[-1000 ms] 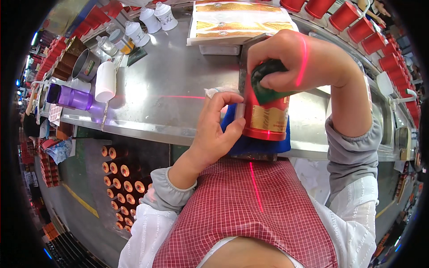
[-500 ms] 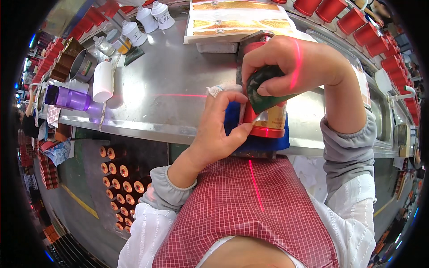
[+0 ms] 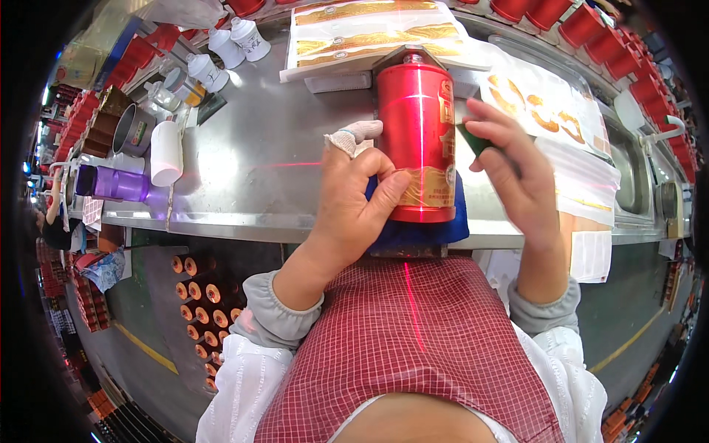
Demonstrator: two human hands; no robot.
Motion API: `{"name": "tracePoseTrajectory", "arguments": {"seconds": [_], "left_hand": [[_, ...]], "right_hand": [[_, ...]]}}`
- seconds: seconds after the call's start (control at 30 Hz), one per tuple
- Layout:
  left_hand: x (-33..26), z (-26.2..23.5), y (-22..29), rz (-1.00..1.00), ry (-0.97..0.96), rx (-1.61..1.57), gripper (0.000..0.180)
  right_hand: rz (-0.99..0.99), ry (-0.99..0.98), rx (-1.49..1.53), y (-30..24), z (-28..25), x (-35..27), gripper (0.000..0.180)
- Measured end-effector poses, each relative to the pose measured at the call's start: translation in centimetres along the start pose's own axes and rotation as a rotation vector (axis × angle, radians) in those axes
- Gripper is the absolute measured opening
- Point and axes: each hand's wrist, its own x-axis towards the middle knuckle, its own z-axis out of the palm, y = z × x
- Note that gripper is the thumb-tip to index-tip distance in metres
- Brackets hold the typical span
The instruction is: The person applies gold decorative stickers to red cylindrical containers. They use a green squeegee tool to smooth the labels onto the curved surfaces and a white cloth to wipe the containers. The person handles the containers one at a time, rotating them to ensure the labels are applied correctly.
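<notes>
A glossy red bottle (image 3: 413, 136) with a gold band and a gold-red label lies neck away from me, its lower part over a blue cloth (image 3: 462, 218). My left hand (image 3: 346, 196) grips its left side, thumb on the gold band. A white cloth sleeve (image 3: 353, 137) covers one of its fingers. Just right of the bottle, my right hand (image 3: 517, 162) pinches a dark green flat scraper (image 3: 473, 140). Only part of the scraper shows. Red laser lines run along and across the bottle.
Printed gold label sheets (image 3: 377, 37) lie behind the bottle, others (image 3: 535, 103) to the right beside a sink (image 3: 628, 177). On the left stand white bottles (image 3: 249, 38), a white roll (image 3: 167, 153) and a purple bottle (image 3: 122, 182). Several copper-topped dark bottles (image 3: 210, 295) stand below the metal bench.
My right hand has swung off the bottle to its right, still with the green scraper, uncovering the bottle's front. My left hand has shifted slightly left, and its thumb now rests on the gold band.
</notes>
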Motion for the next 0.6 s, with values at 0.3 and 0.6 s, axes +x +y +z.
{"name": "tracePoseTrajectory", "arguments": {"seconds": [0.3,0.6], "left_hand": [[-0.1,0.2,-0.7,-0.049,-0.014,-0.176,0.023],[-1.4,1.5,-1.9,-0.097,0.078,-0.294,0.024]], "right_hand": [[-0.049,-0.067,-0.274,-0.1,4.1,-3.4,0.096],[-0.043,-0.026,-0.319,0.2,4.9,-3.9,0.095]]}}
